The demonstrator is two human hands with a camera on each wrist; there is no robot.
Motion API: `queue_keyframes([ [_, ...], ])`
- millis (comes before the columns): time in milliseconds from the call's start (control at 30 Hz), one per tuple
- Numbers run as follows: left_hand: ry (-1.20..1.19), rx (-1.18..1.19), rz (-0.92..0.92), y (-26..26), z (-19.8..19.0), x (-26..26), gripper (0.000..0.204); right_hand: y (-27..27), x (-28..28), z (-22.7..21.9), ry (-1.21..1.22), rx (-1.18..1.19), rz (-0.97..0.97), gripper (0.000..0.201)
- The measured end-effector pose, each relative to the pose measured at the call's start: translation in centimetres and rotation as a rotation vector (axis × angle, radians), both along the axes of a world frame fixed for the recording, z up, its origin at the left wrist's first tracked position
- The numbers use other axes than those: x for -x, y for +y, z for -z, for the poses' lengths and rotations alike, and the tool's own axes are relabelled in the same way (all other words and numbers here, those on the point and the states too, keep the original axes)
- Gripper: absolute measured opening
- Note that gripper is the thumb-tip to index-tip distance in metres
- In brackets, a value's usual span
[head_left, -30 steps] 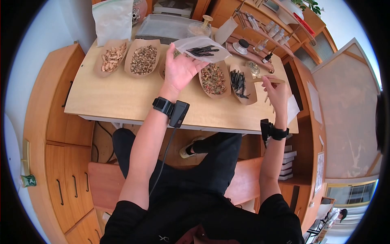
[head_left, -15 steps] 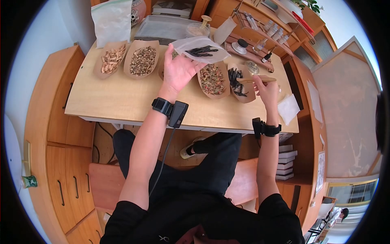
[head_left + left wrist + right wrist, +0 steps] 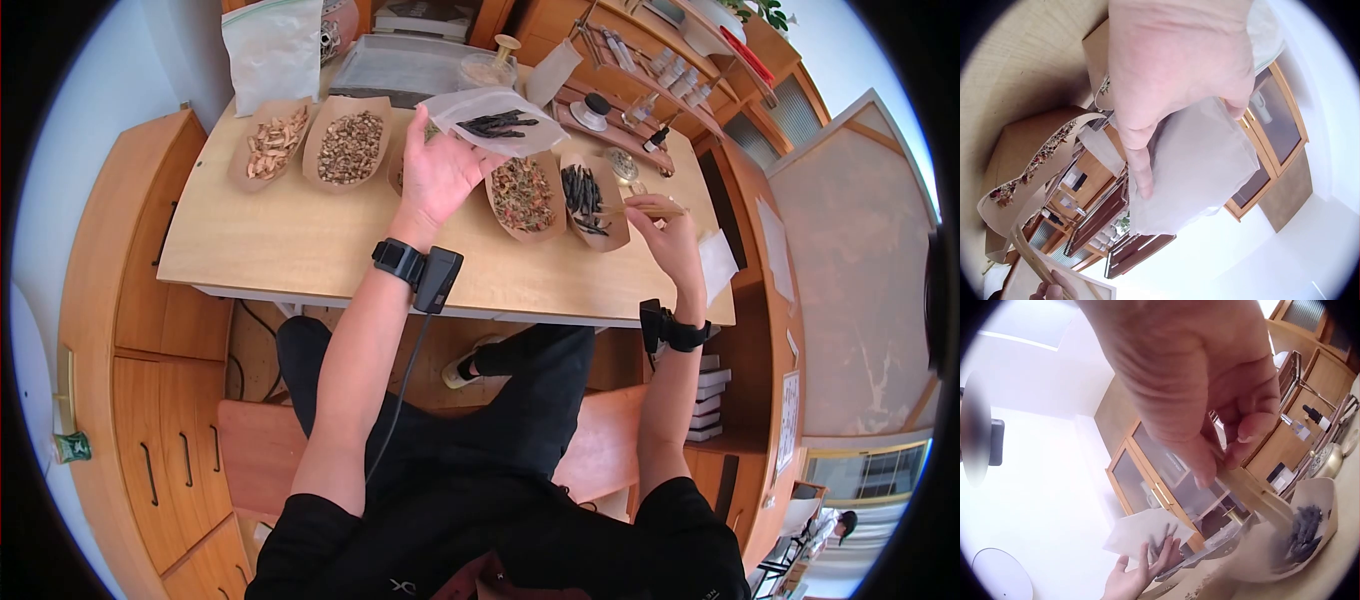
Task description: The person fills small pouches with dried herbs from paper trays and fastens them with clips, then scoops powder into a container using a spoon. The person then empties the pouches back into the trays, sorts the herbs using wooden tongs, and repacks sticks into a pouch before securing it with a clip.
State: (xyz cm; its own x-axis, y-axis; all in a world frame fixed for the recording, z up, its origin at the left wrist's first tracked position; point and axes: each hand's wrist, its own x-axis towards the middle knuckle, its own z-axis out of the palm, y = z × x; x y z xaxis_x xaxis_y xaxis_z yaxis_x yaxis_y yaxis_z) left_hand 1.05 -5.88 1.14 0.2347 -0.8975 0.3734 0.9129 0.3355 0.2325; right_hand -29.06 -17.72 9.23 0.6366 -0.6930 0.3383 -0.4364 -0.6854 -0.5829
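Observation:
My left hand point(image 3: 440, 178) holds up a translucent white bag point(image 3: 462, 108) with thin black strips point(image 3: 497, 124) showing in it. The left wrist view has the bag point(image 3: 1200, 165) between the thumb and fingers. My right hand point(image 3: 670, 245) pinches wooden tweezers point(image 3: 655, 208), whose tips point left into a brown paper tray point(image 3: 617, 222). Dark, dried strips point(image 3: 580, 187) lie in that tray. From the right wrist, the tweezers point(image 3: 1260, 497) reach down to the dark strips point(image 3: 1305, 534); a blur hides their very tips.
A paper tray of mixed dried herbs point(image 3: 523, 195) stands left of the black strips. Farther left are trays of brown pieces point(image 3: 350, 148) and pale slices point(image 3: 275, 145). Behind are a round tin point(image 3: 622, 165), a grey tray point(image 3: 410, 70) and a bottle rack point(image 3: 650, 75).
My right hand first moved left with the tweezers over the tray of black strips, then shifted slightly right and down. The left hand and its bag have stayed nearly still.

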Motion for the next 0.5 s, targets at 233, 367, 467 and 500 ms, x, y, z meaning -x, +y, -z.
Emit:
queue_keyframes([
  [233,-0.006,-0.011,-0.003,0.04,-0.03,-0.02,0.079,0.46,0.87,0.13,0.134,-0.079,-0.034,0.020],
  [367,0.000,-0.008,0.006,0.01,-0.02,0.05,0.079,0.46,0.59,0.08,0.143,-0.069,-0.031,0.020],
  [467,0.008,-0.004,0.020,0.06,0.02,-0.04,0.079,0.16,0.65,0.29,0.054,-0.059,-0.089,0.020],
  [500,0.006,-0.011,0.009,0.07,0.02,0.01,0.079,0.33,0.62,-0.09,0.060,-0.082,-0.072,0.019],
])
